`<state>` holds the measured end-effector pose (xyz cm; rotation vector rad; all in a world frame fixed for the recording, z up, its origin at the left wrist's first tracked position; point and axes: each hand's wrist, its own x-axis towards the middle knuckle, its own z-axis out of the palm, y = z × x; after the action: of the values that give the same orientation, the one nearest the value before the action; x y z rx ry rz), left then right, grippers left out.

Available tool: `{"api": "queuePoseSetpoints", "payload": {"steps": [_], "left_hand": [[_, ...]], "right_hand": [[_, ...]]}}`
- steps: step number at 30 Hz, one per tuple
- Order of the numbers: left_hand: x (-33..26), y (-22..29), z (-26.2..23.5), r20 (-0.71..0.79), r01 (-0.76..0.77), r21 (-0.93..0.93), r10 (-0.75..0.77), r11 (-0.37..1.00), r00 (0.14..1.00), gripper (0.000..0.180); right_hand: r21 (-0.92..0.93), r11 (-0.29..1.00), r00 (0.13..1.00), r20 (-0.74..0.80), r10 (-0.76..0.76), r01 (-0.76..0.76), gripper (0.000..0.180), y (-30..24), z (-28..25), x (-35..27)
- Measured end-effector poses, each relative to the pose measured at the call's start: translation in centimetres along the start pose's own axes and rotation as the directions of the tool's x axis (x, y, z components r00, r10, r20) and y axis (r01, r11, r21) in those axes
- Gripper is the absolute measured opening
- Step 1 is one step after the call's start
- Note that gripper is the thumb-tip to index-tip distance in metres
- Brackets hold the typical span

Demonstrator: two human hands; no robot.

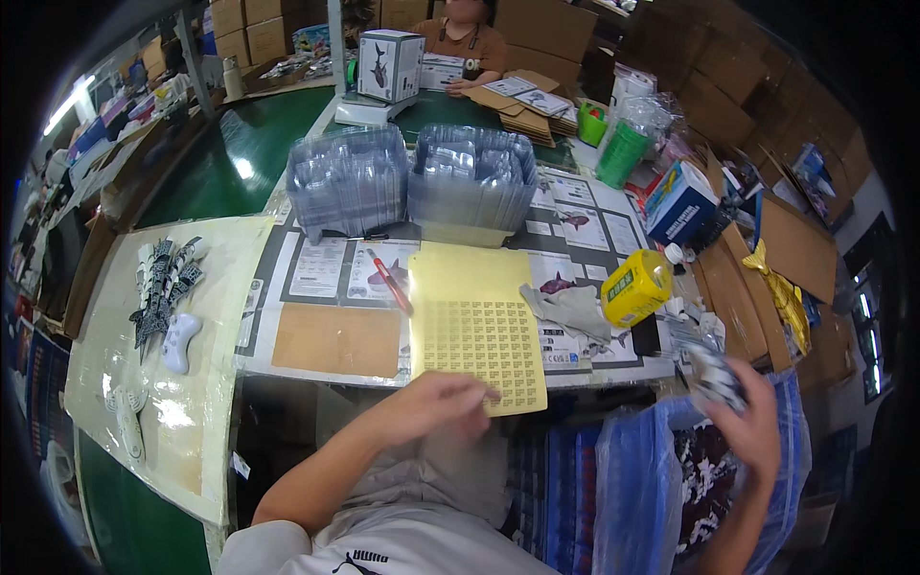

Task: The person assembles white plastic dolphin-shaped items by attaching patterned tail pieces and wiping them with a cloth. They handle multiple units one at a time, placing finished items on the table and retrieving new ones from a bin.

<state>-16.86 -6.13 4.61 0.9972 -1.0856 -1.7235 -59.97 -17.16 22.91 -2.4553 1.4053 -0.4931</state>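
- My left hand (436, 398) rests at the near edge of the yellow sticker sheet (476, 321); my fingertips touch its bottom edge; my fingers are bent and loose, not squeezing anything that I can see
- My right hand (752, 422) is off to my right, over the blue plastic bag (632, 479); it is closed around a small dark and white toy piece (714, 377)
- The yellow sheet lies flat on the table (335, 369), full of tiny stickers in rows
- A red pen (390, 281) lies just beside the sheet, on its left; a grey cloth (573, 309) lies on its right, next to a yellow bottle (636, 286)
- Two stacks of clear plastic trays (412, 182) stand behind the sheet
- A white toy controller (179, 341) lies far to the left; another person (467, 38) sits across the table
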Motion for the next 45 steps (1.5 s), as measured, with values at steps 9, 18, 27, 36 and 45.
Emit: {"api": "queuePoseSetpoints", "payload": {"steps": [9,18,27,36,45], "left_hand": [[-1.7,2.9,-5.7,-0.195,-0.286,-0.110,0.262,0.952,0.945,0.070],[-5.9,0.8,-7.9,-0.195,-0.282,-0.663,0.204,0.693,0.959,0.059],[-4.0,1.0,-5.6,-0.568,-0.448,-0.692,-0.044,0.566,0.822,0.037],[-5.9,-1.7,-5.5,-0.466,-0.335,-0.732,-0.077,0.593,0.881,0.036],[-5.6,-0.5,-6.4,-0.532,-0.452,-0.723,-0.004,0.523,0.847,0.045]], "right_hand": [[0.088,0.652,0.498,0.572,-0.652,0.753,0.048,-21.7,12.4,13.6],[0.407,0.709,0.718,0.162,-0.677,0.576,0.036,-26.4,20.6,18.5],[0.299,0.603,0.658,-0.509,-0.554,0.739,0.020,-30.1,27.4,14.3],[0.157,0.910,0.923,-0.098,-0.373,0.384,0.041,-27.4,32.9,19.0],[0.235,0.561,0.607,-0.265,-0.749,0.794,0.031,-28.8,30.5,17.2]]}}
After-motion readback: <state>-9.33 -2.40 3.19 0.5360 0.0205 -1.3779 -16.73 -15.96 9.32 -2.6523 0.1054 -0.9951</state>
